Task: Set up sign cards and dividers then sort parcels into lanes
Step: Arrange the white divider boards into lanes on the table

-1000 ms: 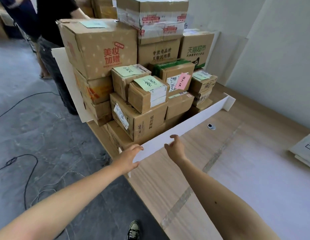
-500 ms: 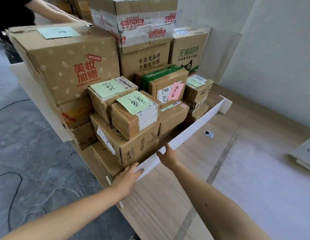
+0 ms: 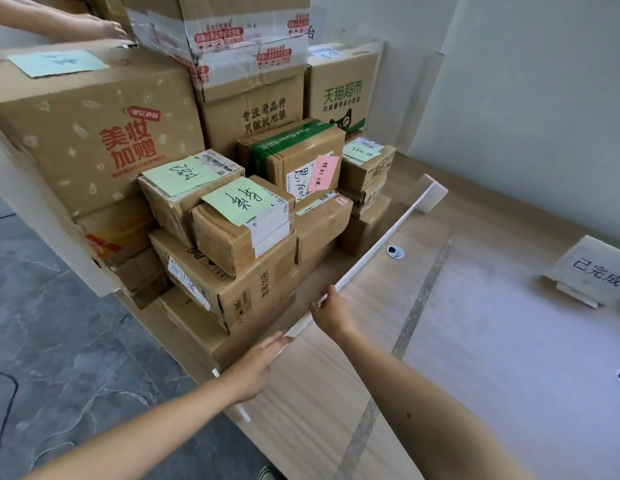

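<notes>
Divider (image 3: 369,254), light, probably bendy, wants a top-edge hold: right hand (image 3: 331,311) pinches there, left hand (image 3: 256,370) presses flat by the worktop's (image 3: 475,341) near edge.

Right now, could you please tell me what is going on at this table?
A person holds a white divider on edge on the table, beside the stacked parcels. The left grip presses flat against its near end; the right grip pinches its top edge further along. A sign card sits off to the right, and another person's hand touches the parcels' far side.
</notes>
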Tool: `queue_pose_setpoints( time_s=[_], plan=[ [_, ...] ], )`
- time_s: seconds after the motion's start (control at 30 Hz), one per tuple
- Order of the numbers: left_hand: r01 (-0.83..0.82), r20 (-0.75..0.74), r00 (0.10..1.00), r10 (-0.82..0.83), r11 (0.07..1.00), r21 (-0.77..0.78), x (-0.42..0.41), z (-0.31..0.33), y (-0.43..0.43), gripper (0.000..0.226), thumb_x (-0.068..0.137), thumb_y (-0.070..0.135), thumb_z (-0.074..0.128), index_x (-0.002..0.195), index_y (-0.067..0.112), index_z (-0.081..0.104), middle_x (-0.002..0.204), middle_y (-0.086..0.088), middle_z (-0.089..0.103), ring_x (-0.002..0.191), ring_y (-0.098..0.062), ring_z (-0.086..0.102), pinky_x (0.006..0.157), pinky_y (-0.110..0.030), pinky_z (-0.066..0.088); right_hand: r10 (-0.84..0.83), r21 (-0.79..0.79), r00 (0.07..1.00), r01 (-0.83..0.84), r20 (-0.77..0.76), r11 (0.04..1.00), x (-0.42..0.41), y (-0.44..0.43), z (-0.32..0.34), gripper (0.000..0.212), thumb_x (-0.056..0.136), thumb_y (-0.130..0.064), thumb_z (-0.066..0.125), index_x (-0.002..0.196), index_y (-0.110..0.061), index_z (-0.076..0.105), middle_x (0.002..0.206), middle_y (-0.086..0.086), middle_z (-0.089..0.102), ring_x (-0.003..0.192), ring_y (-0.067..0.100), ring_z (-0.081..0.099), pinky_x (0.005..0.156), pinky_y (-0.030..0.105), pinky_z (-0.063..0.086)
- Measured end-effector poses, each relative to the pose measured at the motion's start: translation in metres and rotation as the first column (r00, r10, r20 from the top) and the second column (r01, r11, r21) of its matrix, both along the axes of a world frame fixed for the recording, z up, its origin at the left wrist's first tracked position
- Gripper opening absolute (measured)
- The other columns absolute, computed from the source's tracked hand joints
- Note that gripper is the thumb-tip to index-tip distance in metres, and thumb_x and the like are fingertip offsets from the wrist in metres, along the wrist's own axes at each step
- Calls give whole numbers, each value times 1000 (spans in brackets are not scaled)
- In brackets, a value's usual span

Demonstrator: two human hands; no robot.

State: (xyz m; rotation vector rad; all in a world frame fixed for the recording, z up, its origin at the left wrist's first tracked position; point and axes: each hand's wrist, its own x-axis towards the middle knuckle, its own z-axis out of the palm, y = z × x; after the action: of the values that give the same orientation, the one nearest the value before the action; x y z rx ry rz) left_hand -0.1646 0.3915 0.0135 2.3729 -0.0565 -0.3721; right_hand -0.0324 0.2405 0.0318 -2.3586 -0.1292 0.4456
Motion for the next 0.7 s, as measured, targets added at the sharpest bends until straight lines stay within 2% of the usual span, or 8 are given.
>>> queue_pose_setpoints(
  time_s=[0.07,0.13,0.2,0.27,0.4,0.5,0.7],
  plan=[
    [-14,6,1000,14,1000,-22,-7,1,-10,77,80,-19,26,144,24,32,156,2,15,145,-12,13,106,-6,7,-28,-13,1000,28,11,1000,-8,-8,1,26,92,-26,52,113,-12,46,94,9,62,88,28,59,75,39,51],
    [-11,16,1000,12,999,-44,-16,3,-24,78,80,-21,24,146,22,30,157,-1,12,145,-10,12,104,-4,5,-37,-30,998,39,40,999,-21,-19,3,33,92,-29,50,120,-13,44,91,8,60,86,27,58,70,37,49],
    [-10,30,999,12,996,-84,-26,7,-41,77,81,-22,23,146,19,29,157,-3,13,142,-6,12,102,0,4,-48,-22,997,50,64,999,-37,-30,6,42,92,-29,49,130,-15,40,102,11,59,95,28,57,72,35,46],
    [-5,55,998,11,994,-107,-37,12,-59,75,82,-22,24,146,16,29,156,-2,15,142,-6,13,102,1,4,-69,27,994,67,81,997,-58,-42,9,50,93,-28,50,139,-17,34,114,13,58,105,30,56,81,37,47],
    [-21,89,996,31,992,-121,-57,16,-89,74,82,-20,27,147,16,29,157,-2,15,145,-13,12,112,-13,6,-156,207,986,141,57,968,-108,-68,16,55,97,-26,48,147,-22,27,124,12,57,111,27,57,88,35,46],
    [-4,78,997,15,990,-143,-79,19,-116,74,82,-20,29,147,16,29,156,-1,18,144,-13,14,111,-14,7,-273,286,961,248,49,925,-157,-97,23,57,99,-26,46,150,-19,23,141,9,46,127,22,48,97,30,39],
    [33,32,999,-26,976,-214,-112,28,-174,62,87,-13,36,145,7,32,153,-5,26,141,-17,23,102,-8,12,-446,169,893,432,55,886,-221,-176,28,52,98,-25,48,145,-18,27,135,11,52,115,32,55,96,39,44]
  ],
)
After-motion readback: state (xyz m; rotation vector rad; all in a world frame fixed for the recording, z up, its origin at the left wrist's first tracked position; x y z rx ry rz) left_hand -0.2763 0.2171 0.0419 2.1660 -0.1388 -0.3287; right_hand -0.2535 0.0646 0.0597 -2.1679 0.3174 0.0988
